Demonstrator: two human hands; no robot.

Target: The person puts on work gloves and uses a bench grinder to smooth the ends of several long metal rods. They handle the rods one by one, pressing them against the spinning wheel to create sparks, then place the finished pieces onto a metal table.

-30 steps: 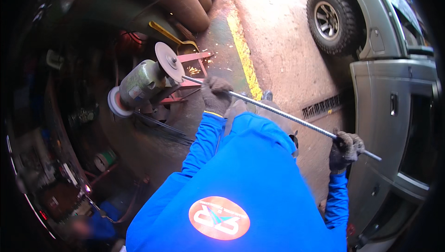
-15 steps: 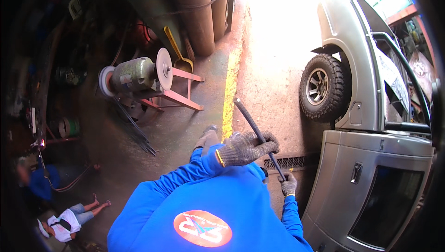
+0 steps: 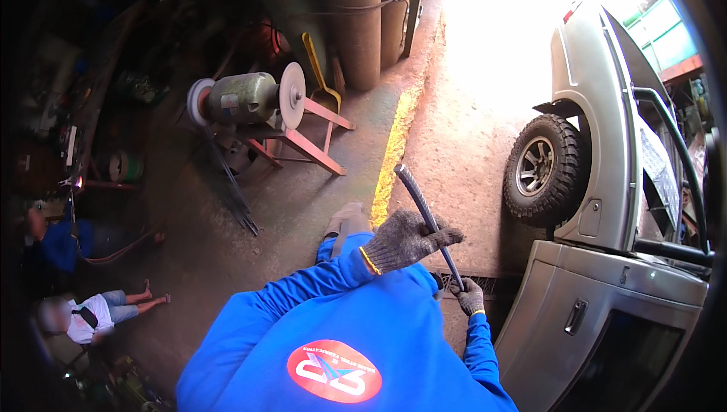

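Note:
A dark, slightly curved metal rod (image 3: 419, 201) runs slanting from the yellow floor line down to the right. My left hand (image 3: 400, 244), in a dark knit glove with a yellow cuff edge, is closed around its middle, the fingers reaching past it on the right. At the rod's lower end my right hand (image 3: 471, 296), gloved the same way, grips it. The far end of the rod sticks out free above the floor. Both arms are in blue sleeves.
On the left, a bench grinder (image 3: 246, 99) stands on a red metal frame (image 3: 318, 156), with dark rods (image 3: 231, 185) beside it. A yellow dustpan (image 3: 327, 98) is behind. A grey vehicle (image 3: 606, 147) with a large wheel (image 3: 541, 166) is at right. A person (image 3: 91, 321) sits at far left.
The view has shifted, so the grinder and vehicle appear further right. The rod's upper end sits a little further right and lower. Both hands keep their hold.

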